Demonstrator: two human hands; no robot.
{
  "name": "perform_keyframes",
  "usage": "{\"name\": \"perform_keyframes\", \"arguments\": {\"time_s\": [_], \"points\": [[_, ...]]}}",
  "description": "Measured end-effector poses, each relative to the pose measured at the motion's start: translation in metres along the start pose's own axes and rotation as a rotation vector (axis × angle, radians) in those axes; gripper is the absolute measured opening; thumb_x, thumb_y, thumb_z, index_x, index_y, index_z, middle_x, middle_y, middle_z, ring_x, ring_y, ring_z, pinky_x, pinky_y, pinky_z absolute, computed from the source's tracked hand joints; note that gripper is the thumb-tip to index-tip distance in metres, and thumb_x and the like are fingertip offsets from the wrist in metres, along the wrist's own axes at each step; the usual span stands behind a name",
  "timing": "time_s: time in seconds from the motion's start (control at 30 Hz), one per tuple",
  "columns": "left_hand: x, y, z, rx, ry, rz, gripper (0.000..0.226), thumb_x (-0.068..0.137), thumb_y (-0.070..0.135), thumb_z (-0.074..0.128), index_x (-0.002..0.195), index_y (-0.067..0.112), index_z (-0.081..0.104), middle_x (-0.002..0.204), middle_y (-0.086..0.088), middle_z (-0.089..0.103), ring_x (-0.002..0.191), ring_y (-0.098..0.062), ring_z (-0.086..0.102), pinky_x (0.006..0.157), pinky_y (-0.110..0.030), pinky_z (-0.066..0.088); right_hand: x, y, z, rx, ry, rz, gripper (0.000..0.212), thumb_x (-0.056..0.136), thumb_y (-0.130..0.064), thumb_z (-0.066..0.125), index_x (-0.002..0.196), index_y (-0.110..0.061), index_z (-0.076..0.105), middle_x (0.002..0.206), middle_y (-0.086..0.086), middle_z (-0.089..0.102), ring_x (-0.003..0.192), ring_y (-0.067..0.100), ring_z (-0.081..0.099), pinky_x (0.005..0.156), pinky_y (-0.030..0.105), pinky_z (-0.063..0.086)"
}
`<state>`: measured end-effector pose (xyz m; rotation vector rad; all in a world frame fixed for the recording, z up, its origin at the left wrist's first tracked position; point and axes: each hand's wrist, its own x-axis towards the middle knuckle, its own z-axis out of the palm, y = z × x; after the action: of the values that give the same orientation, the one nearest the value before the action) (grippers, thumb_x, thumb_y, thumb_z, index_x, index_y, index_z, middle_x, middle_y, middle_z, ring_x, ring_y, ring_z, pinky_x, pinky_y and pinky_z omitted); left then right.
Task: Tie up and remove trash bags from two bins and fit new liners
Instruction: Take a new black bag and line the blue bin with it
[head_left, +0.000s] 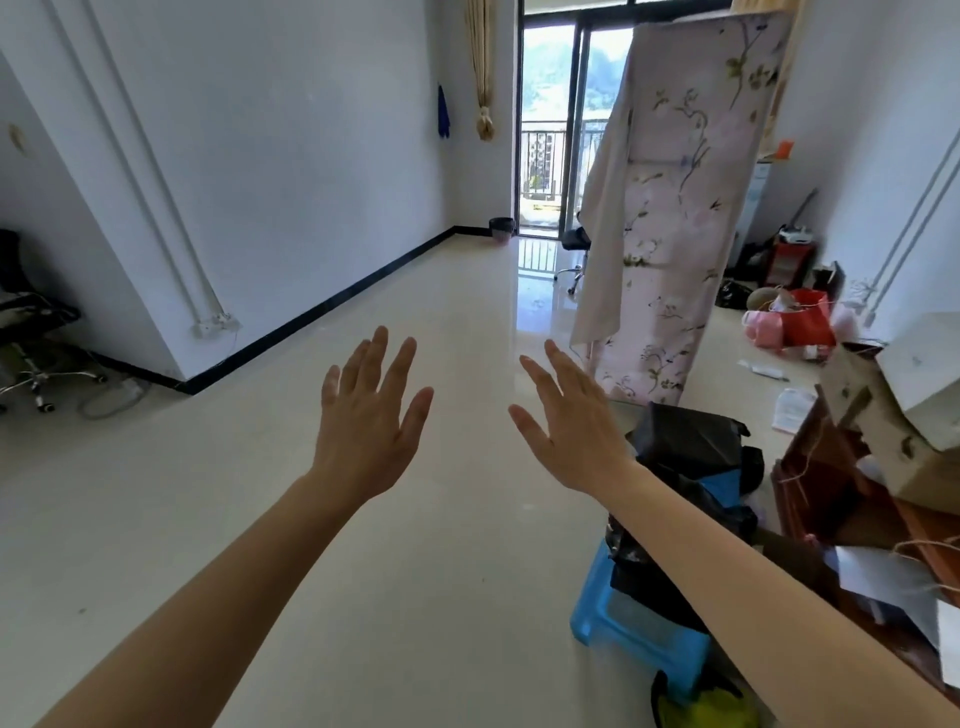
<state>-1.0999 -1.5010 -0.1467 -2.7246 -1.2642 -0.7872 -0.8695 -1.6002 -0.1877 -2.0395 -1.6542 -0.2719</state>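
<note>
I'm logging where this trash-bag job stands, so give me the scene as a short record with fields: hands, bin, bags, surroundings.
left hand: left hand open, fingers spread, holding nothing
right hand: right hand open, empty
bin: small dark bin by the far wall beside the balcony door, out of reach
bags: black bags piled on a blue stool under the right arm
floor: pale glossy tile floor

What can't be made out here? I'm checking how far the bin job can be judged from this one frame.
Head view only:
- Far bin by the balcony door: too small to tell if it is full or its bag tied.
- Black bags on the blue stool: partly hidden by the right forearm; contents unseen.
- Second bin: none identifiable.
- Left hand and right hand: open, empty.
</note>
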Motion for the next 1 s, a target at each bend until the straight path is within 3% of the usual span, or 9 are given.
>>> {"name": "perform_keyframes", "arguments": {"time_s": [0.23, 0.4, 0.7, 1.0], "points": [[0.174, -0.071, 0.095, -0.037, -0.015, 0.016, 0.066, 0.099, 0.055, 0.019, 0.157, 0.026, 0.014, 0.166, -0.004, 0.003, 0.152, -0.027, 0.007, 0.121, -0.054, 0.01, 0.173, 0.057, 0.094, -0.059, -0.021, 0.016, 0.062, 0.102, -0.054, 0.034, 0.156, -0.026, 0.023, 0.166, 0.007, 0.012, 0.151, 0.028, 0.019, 0.12, 0.043, 0.016], [0.307, -0.066, 0.158, -0.061, -0.071, 0.157, 0.063, 0.101, 0.052, 0.023, 0.157, 0.025, 0.016, 0.166, -0.006, 0.007, 0.152, -0.028, 0.011, 0.12, -0.054, 0.013, 0.248, 0.124, 0.12, -0.076, -0.017, 0.17, 0.063, 0.101, -0.054, 0.035, 0.156, -0.025, 0.023, 0.166, 0.008, 0.013, 0.15, 0.03, 0.02, 0.119, 0.048, 0.021], [0.473, 0.074, 0.351, -0.164, -0.255, 0.488, 0.06, 0.102, 0.049, 0.03, 0.155, 0.022, 0.025, 0.164, -0.011, 0.017, 0.148, -0.033, 0.021, 0.117, -0.053, 0.02, 0.269, 0.337, 0.156, -0.126, -0.037, 0.543, 0.064, 0.101, -0.05, 0.04, 0.156, -0.023, 0.021, 0.164, 0.01, 0.014, 0.15, 0.029, 0.018, 0.12, 0.046, 0.02], [0.517, 0.255, 0.522, -0.193, -0.608, 0.812, 0.062, 0.101, 0.053, 0.025, 0.156, 0.025, 0.014, 0.165, -0.005, 0.01, 0.151, -0.029, 0.011, 0.119, -0.053, 0.018, 0.198, 0.495, 0.173, -0.123, -0.132, 1.063, 0.066, 0.103, -0.049, 0.035, 0.159, -0.018, 0.014, 0.166, 0.012, 0.01, 0.152, 0.027, 0.013, 0.121, 0.04, 0.02]]}}
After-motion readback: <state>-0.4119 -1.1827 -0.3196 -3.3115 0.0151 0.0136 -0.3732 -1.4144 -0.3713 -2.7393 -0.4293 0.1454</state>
